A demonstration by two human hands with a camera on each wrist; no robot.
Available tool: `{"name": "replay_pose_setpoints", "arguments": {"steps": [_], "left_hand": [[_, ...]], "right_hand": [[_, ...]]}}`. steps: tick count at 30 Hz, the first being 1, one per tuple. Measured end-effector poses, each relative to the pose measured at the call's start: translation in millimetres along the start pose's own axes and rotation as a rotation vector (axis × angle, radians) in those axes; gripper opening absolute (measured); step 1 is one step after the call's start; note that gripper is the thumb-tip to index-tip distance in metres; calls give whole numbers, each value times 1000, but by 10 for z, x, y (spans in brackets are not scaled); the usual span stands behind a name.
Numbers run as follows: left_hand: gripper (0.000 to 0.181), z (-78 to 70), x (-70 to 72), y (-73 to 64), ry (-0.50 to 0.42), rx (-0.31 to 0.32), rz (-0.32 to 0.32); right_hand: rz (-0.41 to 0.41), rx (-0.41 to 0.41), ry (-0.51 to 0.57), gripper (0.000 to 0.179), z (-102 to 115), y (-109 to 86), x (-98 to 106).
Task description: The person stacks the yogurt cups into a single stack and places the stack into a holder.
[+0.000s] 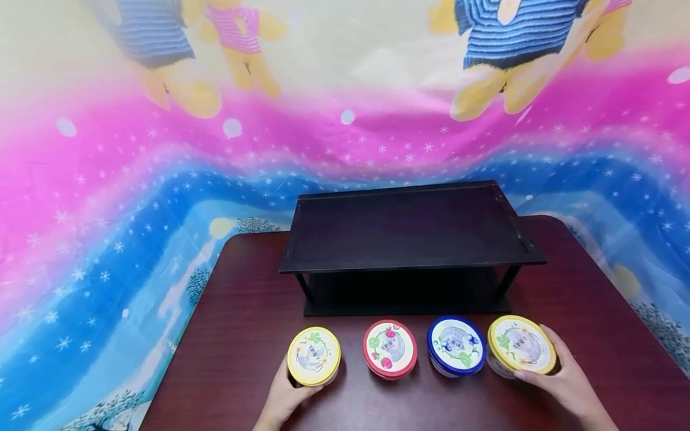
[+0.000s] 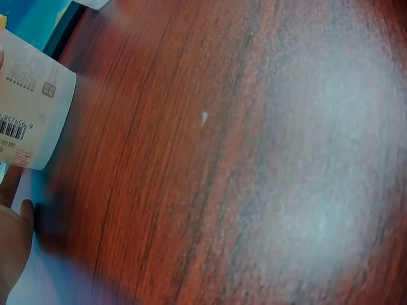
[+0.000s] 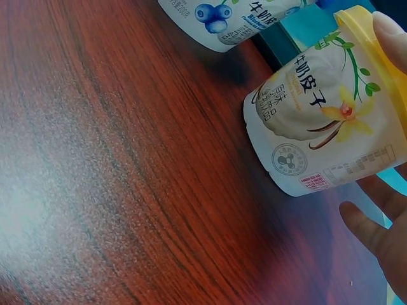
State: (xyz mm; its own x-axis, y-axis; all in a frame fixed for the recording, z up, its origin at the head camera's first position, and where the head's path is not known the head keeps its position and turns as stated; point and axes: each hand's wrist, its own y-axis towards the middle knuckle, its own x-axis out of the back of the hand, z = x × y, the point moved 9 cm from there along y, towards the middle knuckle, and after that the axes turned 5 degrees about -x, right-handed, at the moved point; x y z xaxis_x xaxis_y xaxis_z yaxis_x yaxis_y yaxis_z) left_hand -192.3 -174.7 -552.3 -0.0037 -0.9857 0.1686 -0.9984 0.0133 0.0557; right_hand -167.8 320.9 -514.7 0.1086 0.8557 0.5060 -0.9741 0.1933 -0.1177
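Four round white tubs stand in a row, lids up. At the left end, my left hand [image 1: 284, 395] grips a yellow-lidded tub [image 1: 314, 356] from its near left side; the left wrist view catches its barcode wall [image 2: 38, 105]. My right hand [image 1: 568, 376] grips another yellow-lidded tub [image 1: 521, 346] at the right end, thumb at the lid rim. A vanilla flower is printed on that tub's side [image 3: 311, 114] in the right wrist view. Between them are a red-lidded strawberry tub [image 1: 390, 349] and a blue-lidded blueberry tub [image 1: 456, 346], which sits close beside the right yellow one.
Behind the tubs stands a black two-level rack [image 1: 409, 230], its lower shelf [image 1: 404, 293] shaded under the top. The dark red wood table [image 1: 237, 299] has rounded far corners. A colourful printed cloth [image 1: 345, 131] hangs around the back and sides.
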Motion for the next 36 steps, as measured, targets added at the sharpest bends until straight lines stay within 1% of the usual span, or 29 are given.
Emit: {"name": "replay_pose_setpoints", "arguments": {"steps": [3, 7, 10, 16, 18, 22, 26, 31, 36], "left_hand": [[97, 5, -13, 0, 3, 5, -13], [94, -8, -43, -4, -19, -14, -18], [93, -23, -55, -3, -35, -28, -23], [95, -21, -45, -8, 7, 10, -45], [96, -22, -45, -8, 1, 16, -47], [94, -35, -33, -1, 9, -5, -49], [94, -39, -14, 0, 48, -11, -55], [94, -12, 5, -1, 74, 1, -67], [94, -22, 8, -11, 80, -7, -74]], "right_hand": [[-16, 3, 2, 98, -2, -10, 8], [-36, -3, -18, 97, -17, -27, 26], [-52, 8, -31, 96, -15, -42, 49], [-49, -28, -48, 95, -17, -62, 119], [-50, -23, -56, 95, 9, -68, 149], [-56, 5, -64, 94, 98, -84, 212], [-68, 44, -66, 92, 220, -107, 275], [-83, 121, -60, 92, 463, -134, 318], [-78, 175, -53, 95, 694, -155, 275]]}}
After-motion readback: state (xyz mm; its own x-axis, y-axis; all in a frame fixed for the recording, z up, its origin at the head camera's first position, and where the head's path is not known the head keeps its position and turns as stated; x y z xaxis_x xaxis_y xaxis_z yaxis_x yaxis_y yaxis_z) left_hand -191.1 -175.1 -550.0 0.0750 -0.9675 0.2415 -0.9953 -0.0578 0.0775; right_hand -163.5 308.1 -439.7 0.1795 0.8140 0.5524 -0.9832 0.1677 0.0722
